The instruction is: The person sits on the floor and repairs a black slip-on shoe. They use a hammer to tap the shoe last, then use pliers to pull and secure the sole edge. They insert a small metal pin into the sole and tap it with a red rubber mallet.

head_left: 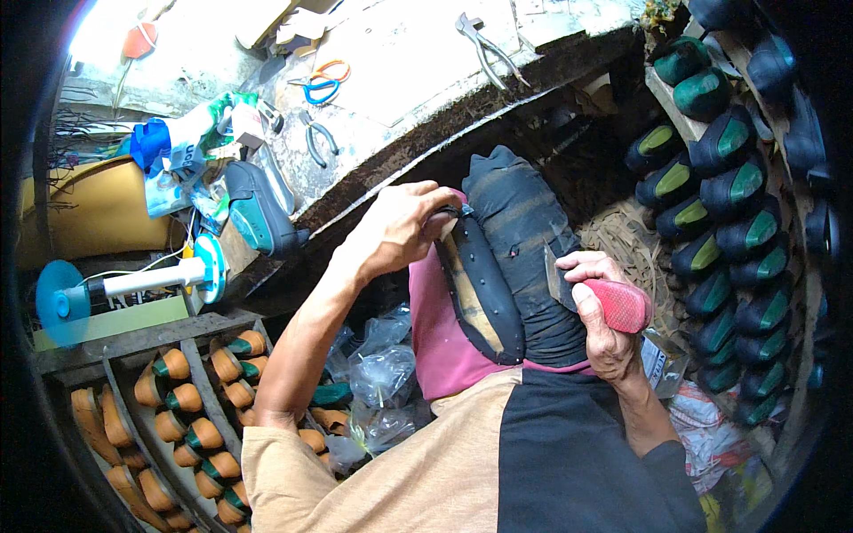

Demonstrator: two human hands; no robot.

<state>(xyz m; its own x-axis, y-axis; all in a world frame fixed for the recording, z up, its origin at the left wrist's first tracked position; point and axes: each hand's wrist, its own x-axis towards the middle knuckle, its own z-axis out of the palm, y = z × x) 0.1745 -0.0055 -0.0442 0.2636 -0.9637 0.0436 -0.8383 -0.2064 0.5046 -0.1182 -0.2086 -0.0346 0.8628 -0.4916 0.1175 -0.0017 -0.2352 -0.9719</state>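
My left hand [409, 226] grips the far end of a black shoe [508, 311], which lies bottom up across my lap. Its upper is folded over a tan insole, with small nail heads along the edge. In my right hand [604, 338] is a knife [620, 306] with a thick red textured handle. The flat grey blade points up and left, close over a dark cloth-wrapped bundle [520, 213] that rests beside the shoe. A gap separates the blade from the shoe.
Ahead is a worn workbench [400, 53] bearing pincers [489, 53], scissors [327, 82] and a dark green shoe [258, 209]. Racks of brown shoes [182, 397] stand at lower left, black-and-green shoes [746, 182] at right. Clear plastic bags [384, 373] lie by my left side.
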